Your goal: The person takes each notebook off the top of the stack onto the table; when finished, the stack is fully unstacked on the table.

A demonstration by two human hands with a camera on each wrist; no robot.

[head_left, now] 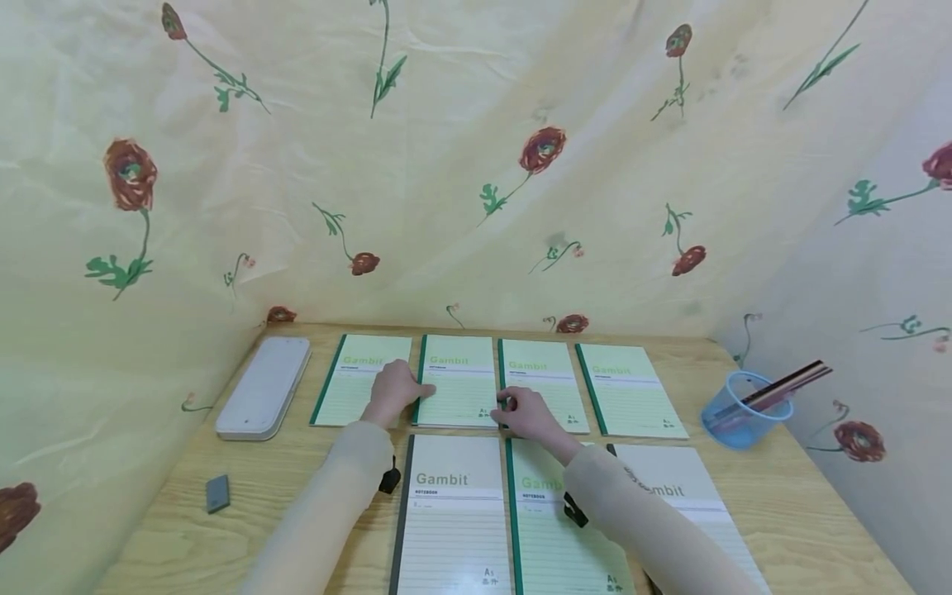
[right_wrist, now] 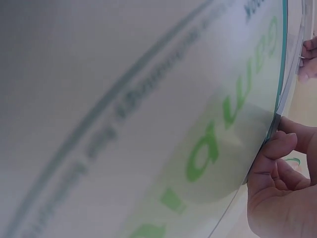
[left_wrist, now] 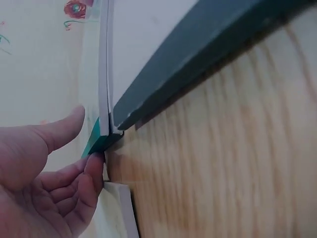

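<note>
A green-spined Gambit notebook [head_left: 457,392], second from the left in the back row, lies flat between both hands. At its left edge, my left hand [head_left: 396,388] holds the spine side, thumb over the cover. In the left wrist view the curled fingers of the left hand [left_wrist: 59,183] meet the green spine's lower corner. My right hand [head_left: 530,413] pinches the same notebook near its lower right corner, thumb and forefinger bent. The right wrist view shows the right hand [right_wrist: 280,183] beyond a blurred green-lettered cover [right_wrist: 198,148].
Other green notebooks [head_left: 632,388] complete the back row. In front lie a grey-spined notebook [head_left: 457,521], a green one [head_left: 546,545] and another grey one [head_left: 714,512], partly under my right sleeve. A white case [head_left: 264,388], grey eraser-like block [head_left: 218,493] and blue pencil cup [head_left: 736,421] stand around.
</note>
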